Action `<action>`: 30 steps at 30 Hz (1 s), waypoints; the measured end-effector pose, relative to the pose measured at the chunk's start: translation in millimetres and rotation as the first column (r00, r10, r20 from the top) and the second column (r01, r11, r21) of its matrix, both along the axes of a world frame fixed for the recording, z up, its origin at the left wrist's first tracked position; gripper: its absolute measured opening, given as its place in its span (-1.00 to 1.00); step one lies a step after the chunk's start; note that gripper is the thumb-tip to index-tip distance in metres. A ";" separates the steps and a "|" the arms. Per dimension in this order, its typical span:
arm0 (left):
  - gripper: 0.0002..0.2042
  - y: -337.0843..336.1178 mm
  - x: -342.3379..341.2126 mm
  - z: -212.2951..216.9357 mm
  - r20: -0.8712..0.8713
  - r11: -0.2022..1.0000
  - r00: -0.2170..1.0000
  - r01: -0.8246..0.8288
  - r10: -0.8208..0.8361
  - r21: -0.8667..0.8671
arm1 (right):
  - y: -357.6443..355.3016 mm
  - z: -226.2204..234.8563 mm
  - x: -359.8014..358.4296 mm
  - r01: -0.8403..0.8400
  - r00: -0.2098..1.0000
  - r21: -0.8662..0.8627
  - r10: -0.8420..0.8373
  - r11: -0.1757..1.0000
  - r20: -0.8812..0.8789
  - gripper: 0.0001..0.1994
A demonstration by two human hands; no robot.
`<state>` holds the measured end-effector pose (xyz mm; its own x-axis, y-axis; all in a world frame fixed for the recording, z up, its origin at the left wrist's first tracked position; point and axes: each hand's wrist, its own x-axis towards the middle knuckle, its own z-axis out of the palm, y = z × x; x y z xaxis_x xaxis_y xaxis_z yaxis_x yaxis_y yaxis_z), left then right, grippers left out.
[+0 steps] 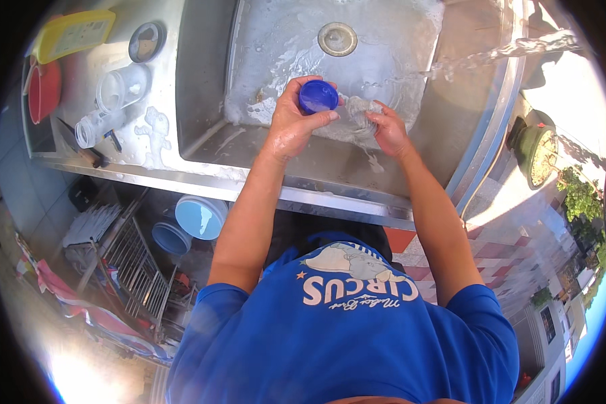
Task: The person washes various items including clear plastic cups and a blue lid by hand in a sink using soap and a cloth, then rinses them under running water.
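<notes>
Over the metal sink [209, 74], my left hand [291, 121] grips a round dark-blue lid [318, 97] by its edge. The lid is tilted, with its broad face up. Just to its right, my right hand [389, 129] pinches a wet, whitish-grey scrubbing pad [361, 110]; its exact kind is unclear. The lid and the pad are close together, and whether they touch I cannot tell. Suds lie on the sink bottom under both hands, with a round drain [337, 39] beyond them.
A water stream [505, 55] enters from the right. On the left counter are clear jars [122, 87], a dark round lid [147, 42], a yellow tub [74, 35], a red container [44, 91] and a knife [81, 143]. Blue buckets [200, 217] stand below the counter.
</notes>
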<state>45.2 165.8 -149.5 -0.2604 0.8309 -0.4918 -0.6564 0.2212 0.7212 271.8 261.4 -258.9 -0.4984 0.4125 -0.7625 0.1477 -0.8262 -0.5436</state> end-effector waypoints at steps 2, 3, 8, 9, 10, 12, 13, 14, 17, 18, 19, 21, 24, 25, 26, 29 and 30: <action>-0.36 -6.4 3.3 1.9 -0.019 1.000 1.000 0.007 -0.007 -0.029 | -8.8 16.7 8.0 0.205 0.963 -0.090 -0.217 0.975 -0.161 -0.54; -0.36 -9.4 -0.5 4.3 0.080 1.000 0.997 -0.021 0.022 -0.017 | -6.3 42.5 -7.1 0.195 0.953 -0.091 -0.210 0.977 -0.218 -0.55; -0.33 -16.8 -13.1 1.6 0.385 0.995 0.922 -0.064 0.029 0.078 | 0.0 94.2 -24.7 0.258 0.927 -0.115 -0.279 0.959 -0.252 -0.61; -0.35 -19.6 -11.6 2.1 0.405 0.994 0.913 -0.085 0.049 0.072 | -2.5 102.8 -25.0 0.242 0.920 -0.153 -0.276 0.958 -0.277 -0.62; -0.36 -22.7 -10.2 2.6 0.425 0.992 0.903 -0.106 0.069 0.065 | -5.1 111.6 -26.2 0.224 0.913 -0.192 -0.274 0.956 -0.301 -0.63; -0.36 -27.1 -9.9 2.3 0.411 0.994 0.910 -0.087 0.053 0.063 | -11.0 130.7 -34.3 0.229 0.921 -0.158 -0.267 0.960 -0.284 -0.64; -0.36 -26.6 -10.3 1.0 0.394 0.996 0.919 -0.061 0.032 0.062 | -11.4 137.0 -40.2 0.239 0.926 -0.125 -0.265 0.963 -0.269 -0.64; -0.36 -25.3 -11.4 -1.0 0.392 0.996 0.920 -0.058 0.027 0.067 | -10.6 141.3 -47.6 0.242 0.924 -0.122 -0.267 0.963 -0.272 -0.64; -0.38 -24.8 -8.2 -1.5 0.424 0.997 0.905 -0.042 0.011 0.064 | -17.0 151.5 -61.2 0.038 0.984 0.322 0.020 0.946 -0.176 -0.66; -0.40 -22.4 -4.4 1.1 0.466 0.993 0.885 -0.073 0.024 0.088 | -18.0 152.2 -64.0 -0.111 0.977 0.484 0.185 0.868 -0.108 -0.67; -0.42 -19.2 -0.3 3.4 0.506 0.989 0.862 -0.104 0.034 0.110 | -19.3 152.2 -66.7 -0.253 0.943 0.621 0.332 0.742 -0.012 -0.69; -0.53 -10.4 8.3 7.1 0.554 0.987 0.827 -0.153 0.101 0.049 | -27.2 143.0 -70.4 -0.321 0.915 0.732 0.396 0.601 0.075 -0.68; -0.74 2.4 19.3 9.2 0.639 0.961 0.720 -0.245 0.269 -0.128 | -37.6 144.7 -69.0 -0.476 0.843 0.842 0.403 0.254 0.355 -0.63; -0.74 2.6 19.0 9.0 0.639 0.962 0.722 -0.244 0.264 -0.122 | -37.6 148.3 -67.9 -0.473 0.845 0.845 0.400 0.249 0.355 -0.63; -0.70 2.3 18.2 8.9 0.665 0.970 0.709 -0.216 0.236 -0.113 | -37.3 152.1 -67.0 -0.544 0.789 0.806 0.467 0.232 0.398 -0.62; -0.65 1.7 18.4 9.1 0.644 0.978 0.737 -0.127 0.205 -0.166 | -25.6 167.4 -65.4 -0.686 0.631 0.723 0.556 0.076 0.541 -0.58; -0.63 -0.2 19.7 8.0 0.621 0.972 0.751 -0.124 0.225 -0.201 | -20.3 171.0 -66.3 -0.745 0.526 0.664 0.561 -0.057 0.639 -0.57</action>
<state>64.9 165.6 -141.5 0.0207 0.7125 -0.7014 -0.9883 0.1208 0.0936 205.5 241.2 -87.8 -0.8818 0.3263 -0.3406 0.4712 0.5787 -0.6656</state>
